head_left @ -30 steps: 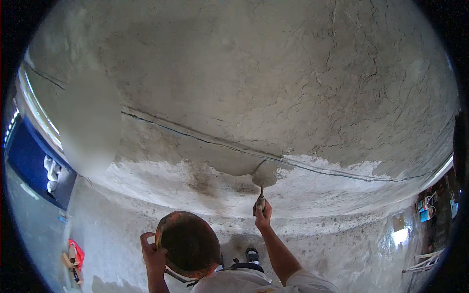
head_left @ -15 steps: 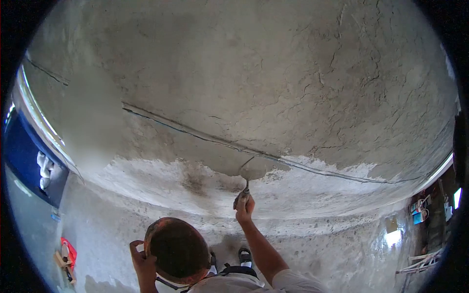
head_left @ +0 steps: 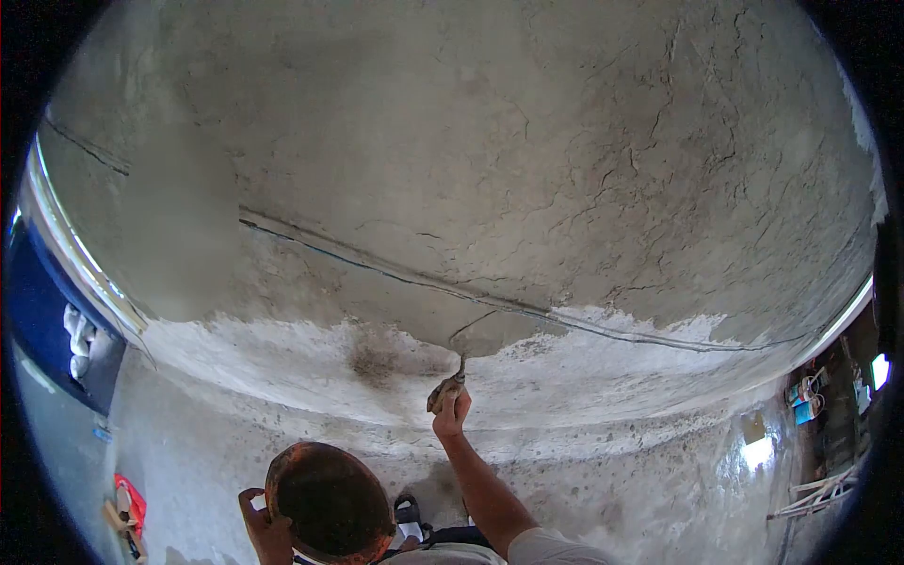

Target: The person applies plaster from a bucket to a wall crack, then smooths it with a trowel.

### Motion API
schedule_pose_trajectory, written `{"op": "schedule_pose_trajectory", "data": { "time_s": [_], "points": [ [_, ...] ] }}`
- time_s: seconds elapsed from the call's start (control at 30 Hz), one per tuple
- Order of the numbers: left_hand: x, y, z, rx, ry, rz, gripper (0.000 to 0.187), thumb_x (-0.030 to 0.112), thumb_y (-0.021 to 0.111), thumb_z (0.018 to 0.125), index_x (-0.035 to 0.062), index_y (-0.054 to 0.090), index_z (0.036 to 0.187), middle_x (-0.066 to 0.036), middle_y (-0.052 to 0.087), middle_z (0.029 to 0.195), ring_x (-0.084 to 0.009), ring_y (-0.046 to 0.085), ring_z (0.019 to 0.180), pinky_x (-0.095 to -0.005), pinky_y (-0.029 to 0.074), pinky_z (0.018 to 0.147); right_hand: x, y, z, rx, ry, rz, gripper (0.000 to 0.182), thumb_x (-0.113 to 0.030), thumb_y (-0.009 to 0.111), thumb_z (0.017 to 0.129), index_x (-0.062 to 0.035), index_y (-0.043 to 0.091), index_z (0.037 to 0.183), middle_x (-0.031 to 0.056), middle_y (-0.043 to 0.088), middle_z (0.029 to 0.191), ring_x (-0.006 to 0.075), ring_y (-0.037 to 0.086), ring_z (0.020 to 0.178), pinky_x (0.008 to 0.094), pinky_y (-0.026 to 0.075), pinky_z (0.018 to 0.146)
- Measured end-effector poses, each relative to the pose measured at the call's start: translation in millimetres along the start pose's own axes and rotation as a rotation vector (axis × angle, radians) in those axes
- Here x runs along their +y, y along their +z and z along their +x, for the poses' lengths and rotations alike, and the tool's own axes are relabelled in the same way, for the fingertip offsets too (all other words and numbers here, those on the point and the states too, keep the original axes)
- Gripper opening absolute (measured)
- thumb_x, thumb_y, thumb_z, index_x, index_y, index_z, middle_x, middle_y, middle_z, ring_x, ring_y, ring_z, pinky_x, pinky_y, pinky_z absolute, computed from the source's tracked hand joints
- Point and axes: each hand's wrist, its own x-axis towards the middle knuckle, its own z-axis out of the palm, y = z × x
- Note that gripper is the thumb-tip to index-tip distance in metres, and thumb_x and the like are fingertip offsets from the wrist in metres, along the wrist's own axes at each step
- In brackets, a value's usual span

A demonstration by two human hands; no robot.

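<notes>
My right hand [head_left: 453, 416] is closed around the handle of a trowel [head_left: 460, 372]. The trowel's blade lies against the wall, at the lower edge of the grey wet plaster [head_left: 395, 311], and its outline blends into it. Down at the lower left, my left hand [head_left: 264, 529] grips the rim of a round, reddish-brown pan [head_left: 282, 471]. Its inside is dark, and I cannot make out how much it holds.
A cord [head_left: 377, 268] runs slantwise across the wall. Whitish bare wall [head_left: 584, 377] shows below the plaster, above the concrete floor [head_left: 650, 480]. A red item [head_left: 132, 504] lies at left; thin pale bars [head_left: 819, 494] lie at right.
My right hand and the trowel have moved down and slightly left along the plaster edge. The pan and my left hand sit a little lower and further left in view.
</notes>
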Motion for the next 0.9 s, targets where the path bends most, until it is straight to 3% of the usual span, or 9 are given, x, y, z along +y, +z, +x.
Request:
{"op": "schedule_pose_trajectory", "data": {
  "time_s": [0.13,0.23,0.37,0.57,0.9],
  "points": [
    [-11.8,-3.3,10.4,-0.011,0.067,-0.055,0.071,-0.016,0.052,0.064,0.0099,0.039,0.128,-0.015,0.07,0.092,-0.0212,0.068,0.076,-0.0309,0.054,0.063,-2.4,-10.9,-13.0,0.038,0.08,0.019,0.036,-0.039,0.057,0.105,-0.0062,0.052,0.091,0.0002,0.047,0.067,0.0103,0.042,0.052,0.0289,0.039,0.047],
    [-5.6,-3.1,10.2,-0.005,0.052,-0.005,0.071,-0.016,0.053,0.064,0.0099,0.039,0.128,-0.014,0.07,0.092,-0.0213,0.069,0.076,-0.0309,0.055,0.063,1.9,-12.6,-3.7,0.011,-0.039,0.052,0.037,-0.04,0.06,0.103,-0.0062,0.052,0.091,0.0004,0.047,0.067,0.0104,0.042,0.052,0.029,0.039,0.046],
    [0.9,-3.9,6.7,-0.051,0.073,-0.065,0.067,-0.016,0.056,0.069,0.01,0.039,0.128,-0.015,0.071,0.09,-0.0208,0.069,0.077,-0.0307,0.054,0.063,-11.0,2.3,13.9,0.042,0.009,0.006,0.041,-0.045,0.061,0.102,-0.0063,0.052,0.09,0.0007,0.044,0.063,0.0111,0.042,0.05,0.0296,0.039,0.046],
    [11.3,-0.6,2.6,0.001,0.006,0.021,0.06,-0.016,0.058,0.077,0.0105,0.039,0.127,-0.015,0.071,0.09,-0.0185,0.068,0.077,-0.0284,0.052,0.061,-14.9,15.6,15.9,0.062,-0.017,-0.007,0.045,-0.047,0.06,0.102,-0.007,0.05,0.086,0.0004,0.044,0.062,0.0119,0.041,0.05,0.0306,0.04,0.045],
    [-0.4,-9.0,0.7,0.045,0.0,0.149,0.062,-0.019,0.057,0.077,0.011,0.04,0.128,-0.012,0.069,0.085,-0.0167,0.066,0.072,-0.0282,0.049,0.058,-4.6,10.7,11.4,0.089,-0.017,0.033,0.045,-0.045,0.054,0.105,-0.0065,0.048,0.084,0.0016,0.044,0.065,0.0133,0.044,0.051,0.0312,0.04,0.046]
  ]
}}
